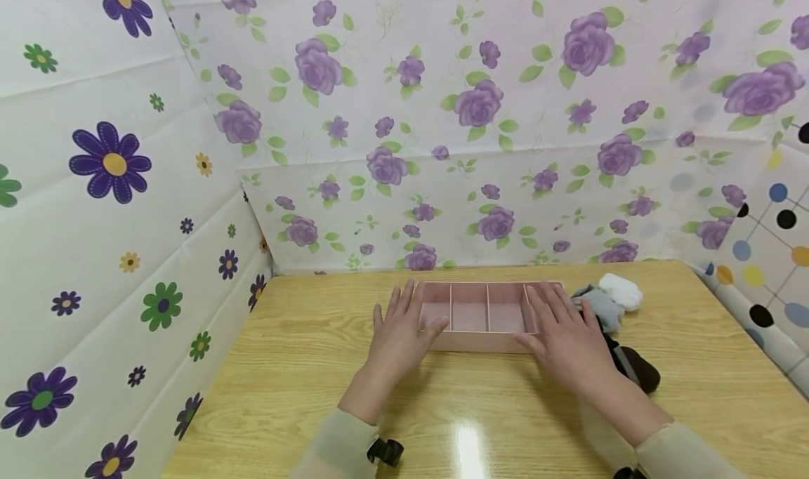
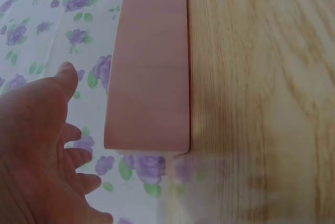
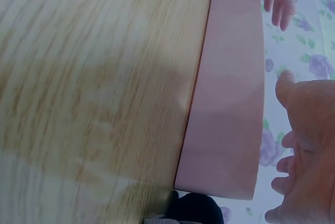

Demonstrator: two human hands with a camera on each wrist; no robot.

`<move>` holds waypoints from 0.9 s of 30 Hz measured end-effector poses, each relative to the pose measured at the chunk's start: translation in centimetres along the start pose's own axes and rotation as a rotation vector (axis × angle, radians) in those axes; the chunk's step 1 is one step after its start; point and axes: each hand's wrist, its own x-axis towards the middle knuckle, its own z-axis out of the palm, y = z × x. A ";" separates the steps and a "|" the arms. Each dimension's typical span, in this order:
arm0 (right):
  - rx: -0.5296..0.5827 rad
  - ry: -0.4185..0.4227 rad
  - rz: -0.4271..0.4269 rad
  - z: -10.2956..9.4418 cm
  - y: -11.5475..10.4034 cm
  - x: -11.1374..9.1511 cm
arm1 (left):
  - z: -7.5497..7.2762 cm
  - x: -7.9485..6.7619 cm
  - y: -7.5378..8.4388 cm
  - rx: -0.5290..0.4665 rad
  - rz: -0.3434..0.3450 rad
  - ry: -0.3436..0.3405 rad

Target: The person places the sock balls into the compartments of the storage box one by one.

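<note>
A pink box [image 1: 477,342] with thin dividers lies lengthwise on the table; the compartments in view between the hands hold nothing. My left hand [image 1: 397,342] is at its left end, fingers straight and spread. At the right end my right hand [image 1: 571,342] is held the same way, covering part of that end. The left wrist view shows the box's long side [image 2: 149,72] with the left palm [image 2: 31,140] beside it. In the right wrist view the right hand [image 3: 309,145] appears apart from the box wall [image 3: 225,93]. Neither hand grips anything.
Right of the box lie soft cloth bundles that look like rolled socks: a white one [image 1: 621,291], a grey one [image 1: 600,307] and a dark brown one [image 1: 641,370], partly behind the right hand. Flower-printed sheets [image 1: 379,212] border the wooden table [image 1: 303,366].
</note>
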 end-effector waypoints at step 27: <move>-0.013 -0.043 0.036 0.7 1.5 0.1 | 1.3 0.9 -0.5 -0.091 -0.044 -0.034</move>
